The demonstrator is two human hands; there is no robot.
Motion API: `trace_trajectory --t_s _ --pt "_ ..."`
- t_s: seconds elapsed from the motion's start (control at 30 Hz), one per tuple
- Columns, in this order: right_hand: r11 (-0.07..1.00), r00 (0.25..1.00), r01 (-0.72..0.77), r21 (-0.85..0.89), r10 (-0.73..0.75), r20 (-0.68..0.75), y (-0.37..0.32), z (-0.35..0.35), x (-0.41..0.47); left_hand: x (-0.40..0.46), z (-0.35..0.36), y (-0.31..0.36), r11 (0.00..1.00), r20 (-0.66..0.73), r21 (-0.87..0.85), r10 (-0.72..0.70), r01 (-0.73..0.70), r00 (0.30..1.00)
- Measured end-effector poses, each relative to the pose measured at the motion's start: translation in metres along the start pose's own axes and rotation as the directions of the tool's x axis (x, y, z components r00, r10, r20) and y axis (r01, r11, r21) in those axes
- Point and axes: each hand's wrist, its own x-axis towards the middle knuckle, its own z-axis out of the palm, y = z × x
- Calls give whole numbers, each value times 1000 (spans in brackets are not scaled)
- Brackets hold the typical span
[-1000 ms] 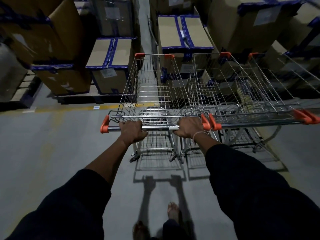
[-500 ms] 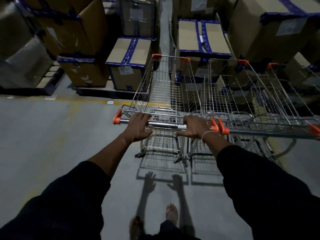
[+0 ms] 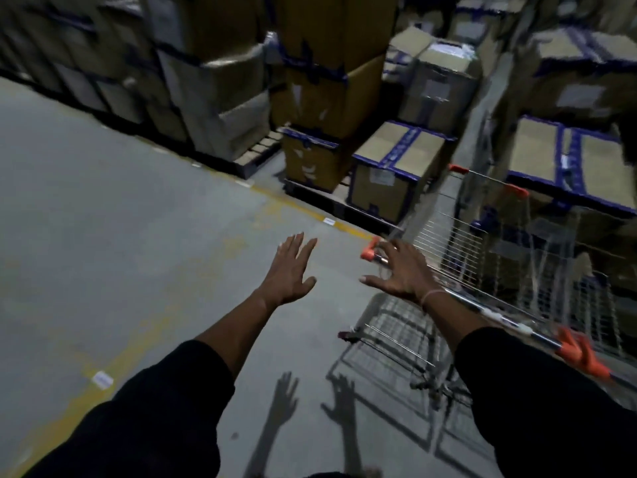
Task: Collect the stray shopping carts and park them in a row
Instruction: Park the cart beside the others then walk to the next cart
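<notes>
Both hands are hovering with fingers spread wide, holding nothing. The right hand (image 3: 401,272) is floating just over the left end of the cart handle (image 3: 482,307), near its orange end cap (image 3: 368,251). The left hand (image 3: 291,270) is hanging over bare floor (image 3: 120,219), apart from the shopping cart (image 3: 482,243), which is standing at right against taped cardboard boxes (image 3: 389,174).
</notes>
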Motion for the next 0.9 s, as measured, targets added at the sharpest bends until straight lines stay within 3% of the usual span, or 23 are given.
trace_trajectory --t_s 0.23,0.57,0.9 --pt "990 985 138 17 -139 101 -148 39 80 -101 -65 -157 973 -75 2 -230 231 970" --pt "929 912 362 79 -370 177 -343 100 186 -235 -137 -333 849 -227 -18 -518 528 825" --pt "848 819 516 117 -529 221 -474 164 376 -236 -178 -494 721 -293 -59 -674 691 678"
